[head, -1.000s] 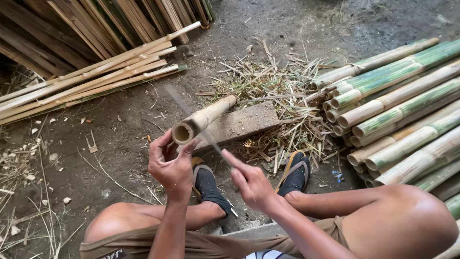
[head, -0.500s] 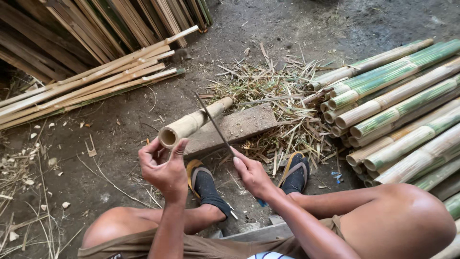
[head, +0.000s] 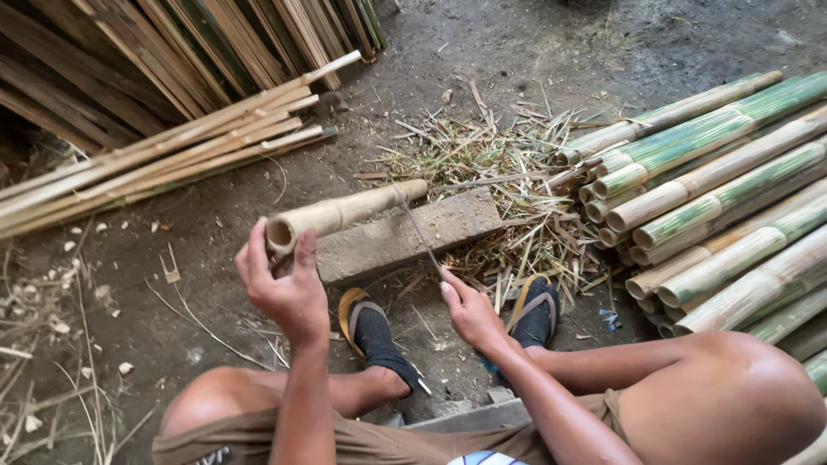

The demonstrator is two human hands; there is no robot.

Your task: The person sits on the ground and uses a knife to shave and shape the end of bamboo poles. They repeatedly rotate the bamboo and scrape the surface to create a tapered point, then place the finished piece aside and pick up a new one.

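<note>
My left hand [head: 282, 284] grips the near open end of a short pale bamboo tube [head: 349, 213]. The tube lies slanted across a flat wooden block [head: 405, 236] on the dirt floor. In my right hand [head: 469, 312] is a long thin knife [head: 419, 231], its blade reaching up to the tube's middle. Both my feet rest below the block in socks and sandals, one yellow-edged sandal [head: 366, 323] on the left and a second sandal [head: 536, 312] on the right.
A stack of green and tan bamboo poles [head: 715, 198] lies at the right. Split bamboo strips [head: 164, 151] stretch across the upper left, with darker slats [head: 198, 39] behind. Bamboo shavings [head: 500, 159] litter the ground beyond the block.
The bamboo tube has dropped lower and lies flatter on the block. My left hand slid down with its end. The knife has swung from pointing up-left to touching the tube's middle.
</note>
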